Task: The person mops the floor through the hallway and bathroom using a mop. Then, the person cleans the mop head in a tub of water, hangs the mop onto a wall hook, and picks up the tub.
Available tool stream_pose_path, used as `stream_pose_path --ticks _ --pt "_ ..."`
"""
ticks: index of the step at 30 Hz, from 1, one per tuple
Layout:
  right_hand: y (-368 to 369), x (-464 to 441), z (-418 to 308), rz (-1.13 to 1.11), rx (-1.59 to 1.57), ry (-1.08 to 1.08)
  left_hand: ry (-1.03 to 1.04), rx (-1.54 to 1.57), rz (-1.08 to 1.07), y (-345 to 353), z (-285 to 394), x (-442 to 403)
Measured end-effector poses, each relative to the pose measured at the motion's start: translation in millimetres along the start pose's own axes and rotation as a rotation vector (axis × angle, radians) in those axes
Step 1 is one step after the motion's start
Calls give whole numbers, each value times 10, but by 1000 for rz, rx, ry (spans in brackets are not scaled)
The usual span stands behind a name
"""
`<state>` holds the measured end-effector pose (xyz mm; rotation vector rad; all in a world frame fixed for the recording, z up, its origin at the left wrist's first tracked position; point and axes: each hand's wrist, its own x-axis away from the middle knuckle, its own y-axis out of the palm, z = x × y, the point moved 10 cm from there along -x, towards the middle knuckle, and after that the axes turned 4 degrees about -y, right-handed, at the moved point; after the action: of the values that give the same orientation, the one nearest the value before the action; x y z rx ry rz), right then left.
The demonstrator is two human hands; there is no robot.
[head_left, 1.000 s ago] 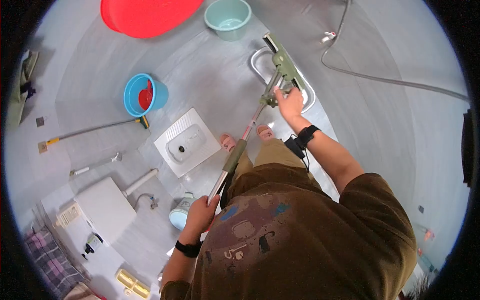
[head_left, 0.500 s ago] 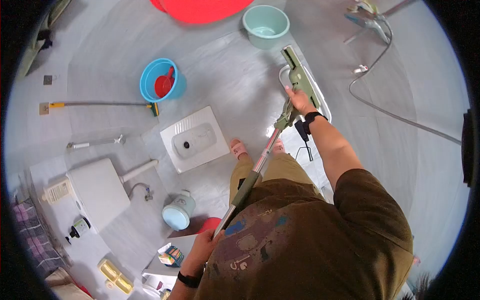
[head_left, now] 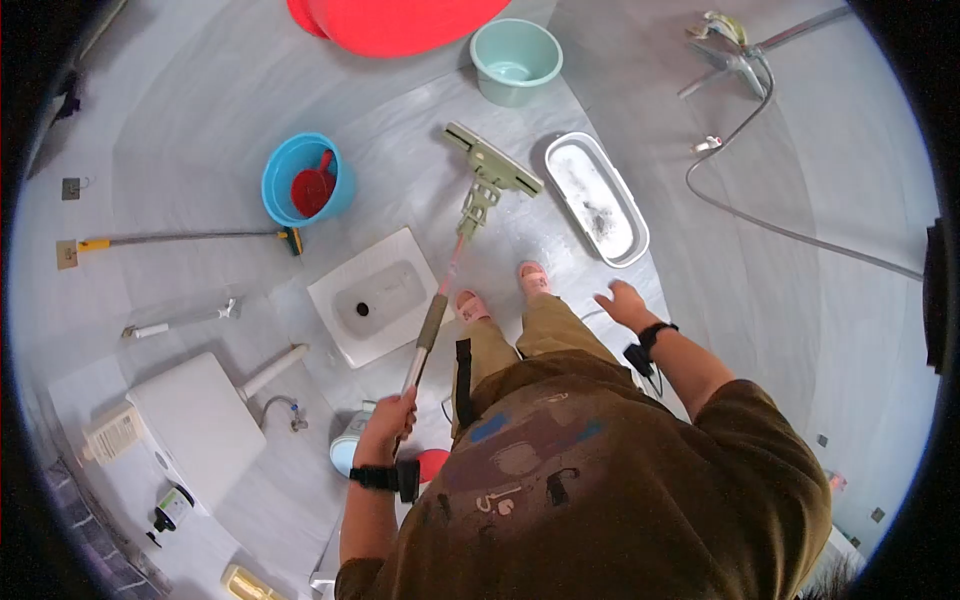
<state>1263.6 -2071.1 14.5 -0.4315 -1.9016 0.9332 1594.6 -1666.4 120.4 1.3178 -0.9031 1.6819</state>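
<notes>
The long green-headed metal mop [head_left: 495, 170], left of the oblong white tub [head_left: 574, 168], could swing into it, since only the left hand [head_left: 387, 425] grips its pole, the right hand [head_left: 628, 307] being empty, loosely open.

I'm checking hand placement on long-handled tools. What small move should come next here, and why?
I'd suggest bringing the right hand to the grey-green grip on the mop's pole. The left hand alone holds the pole, the mop head is out at the far end, and the right hand is off the pole with its fingers spread, so a second hold would probably steady it.
</notes>
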Motion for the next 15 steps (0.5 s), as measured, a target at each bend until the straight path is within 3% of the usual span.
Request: stream_pose_path --ticks 4,8,10,13,15 --pt "196 180 493 -55 -48 158 54 -6 -51 7 697 -757" --pt "106 -236 336 -51 -121 -8 258 -111 -67 288 1773 -1377" --pt "-41 -540 145 -58 -171 -135 183 -183 47 513 2136 -1461" --pt "-534 -860 -371 -69 -171 -158 48 -226 -35 685 1963 -1661" --pt "-693 -1065 -793 8 -112 -315 94 -212 -301 887 1738 -1427"
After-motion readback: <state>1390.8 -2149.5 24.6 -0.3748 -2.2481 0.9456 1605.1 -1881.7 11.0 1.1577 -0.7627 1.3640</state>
